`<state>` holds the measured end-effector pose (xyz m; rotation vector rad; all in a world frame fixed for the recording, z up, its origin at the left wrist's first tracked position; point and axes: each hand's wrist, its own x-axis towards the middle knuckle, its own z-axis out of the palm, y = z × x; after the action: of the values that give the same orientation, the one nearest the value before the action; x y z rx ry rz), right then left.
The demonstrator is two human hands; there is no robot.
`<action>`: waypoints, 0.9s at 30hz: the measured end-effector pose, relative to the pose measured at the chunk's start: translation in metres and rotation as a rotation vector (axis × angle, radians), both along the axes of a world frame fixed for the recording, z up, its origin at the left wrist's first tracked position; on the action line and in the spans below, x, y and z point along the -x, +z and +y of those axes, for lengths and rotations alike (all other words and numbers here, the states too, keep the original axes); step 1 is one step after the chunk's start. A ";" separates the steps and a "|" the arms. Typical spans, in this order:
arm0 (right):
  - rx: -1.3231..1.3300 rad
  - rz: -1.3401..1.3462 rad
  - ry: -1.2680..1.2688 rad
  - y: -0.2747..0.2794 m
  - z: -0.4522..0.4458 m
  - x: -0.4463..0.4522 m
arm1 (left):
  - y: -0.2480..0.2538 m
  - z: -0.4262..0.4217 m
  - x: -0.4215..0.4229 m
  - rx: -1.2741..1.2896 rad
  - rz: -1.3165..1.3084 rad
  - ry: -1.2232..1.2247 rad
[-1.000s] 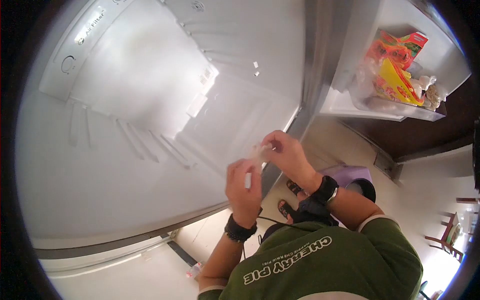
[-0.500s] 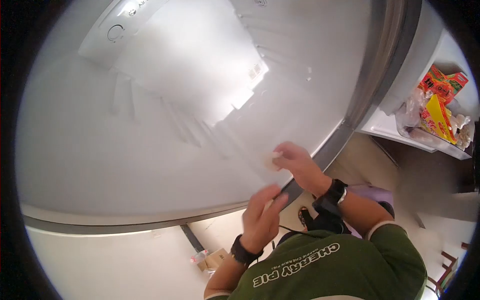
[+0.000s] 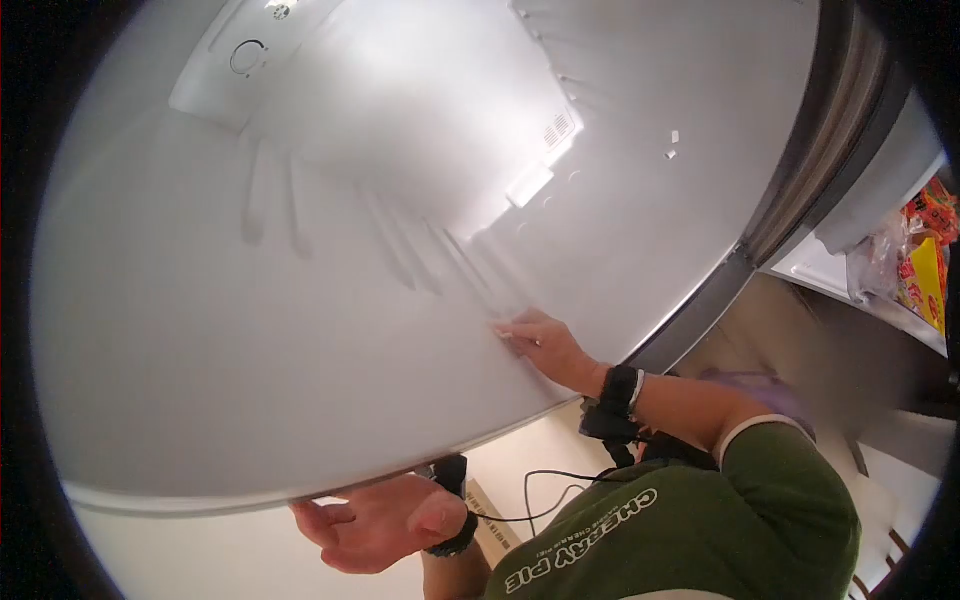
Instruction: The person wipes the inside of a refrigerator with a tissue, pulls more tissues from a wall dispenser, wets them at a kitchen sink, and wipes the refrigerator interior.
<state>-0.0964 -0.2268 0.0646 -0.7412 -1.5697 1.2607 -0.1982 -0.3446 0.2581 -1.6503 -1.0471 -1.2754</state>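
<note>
The fingers of my right hand (image 3: 548,350) are pinched together against the pale inner wall (image 3: 330,390) of a refrigerator. A small whitish piece (image 3: 504,333) shows at their tips, too small to name. Lower down, my left hand (image 3: 375,522) is turned palm up just below the refrigerator's front edge (image 3: 200,505). Its fingers are apart and loosely bent, and I see nothing in the palm. Part of its back lies out of sight. Both wrists carry black bands.
A white panel with a dial (image 3: 249,57) sits at the upper left of the compartment, near ridged shelf supports (image 3: 390,240). On the right, the door gasket (image 3: 825,130) borders the opening. Beyond it, a door bin holds food packets (image 3: 925,280). A black cable (image 3: 560,474) hangs by my shirt.
My right hand has moved left and further along the inner wall. My left hand has dropped away from it, down and left, and has turned palm up. The view has shifted a little.
</note>
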 end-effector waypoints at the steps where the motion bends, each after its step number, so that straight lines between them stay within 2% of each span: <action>1: -0.013 0.003 0.001 0.004 0.002 0.000 | -0.005 0.001 0.001 -0.005 -0.030 0.050; 5: -0.157 0.030 0.002 0.029 0.033 0.014 | -0.019 0.019 -0.012 -0.051 -0.155 0.259; 8: 0.004 0.016 0.015 0.038 0.079 0.047 | -0.024 0.020 -0.010 -0.114 -0.133 0.288; 12: -0.167 -0.091 -0.011 0.023 0.164 0.100 | -0.022 0.023 -0.016 -0.121 -0.151 0.314; 15: -0.203 -0.102 -0.065 0.010 0.207 0.126 | -0.026 0.012 -0.007 0.050 -0.110 0.230; 16: -0.215 -0.089 -0.091 0.008 0.219 0.131 | -0.027 0.016 -0.004 0.007 -0.085 0.188; 19: -0.190 -0.127 -0.219 -0.012 0.237 0.139 | -0.036 0.012 -0.002 -0.021 -0.057 0.222; 22: 0.081 -0.189 -0.043 -0.032 0.238 0.145 | -0.046 0.004 -0.002 -0.035 -0.027 0.297; 27: -0.032 -0.244 -0.028 -0.051 0.235 0.145 | -0.062 -0.008 0.001 -0.052 0.028 0.407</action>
<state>-0.2411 0.0077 0.0141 -0.9204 -1.7643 1.1552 -0.1996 -0.3525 0.1958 -1.3249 -1.2455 -0.9981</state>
